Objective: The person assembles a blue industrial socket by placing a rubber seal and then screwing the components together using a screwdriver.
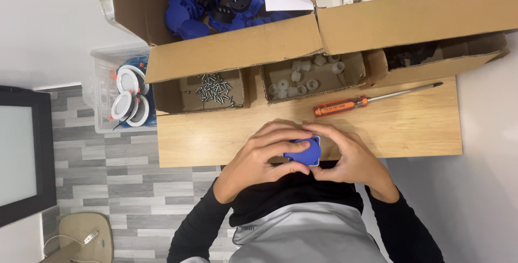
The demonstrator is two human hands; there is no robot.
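**Blue plastic part held in both hands**

Blue plastic part (305, 150): near table edge, clasped by left hand (263, 157) and right hand (348, 157), fingers closed around it. Beyond: orange-handled screwdriver (350, 103). Farther: screws (215, 88) left, white bushings (302, 76) right, in cardboard trays.

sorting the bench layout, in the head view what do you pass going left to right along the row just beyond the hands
Small box of screws → small box of white plastic caps → orange-handled screwdriver on the wooden table → open box with dark parts.
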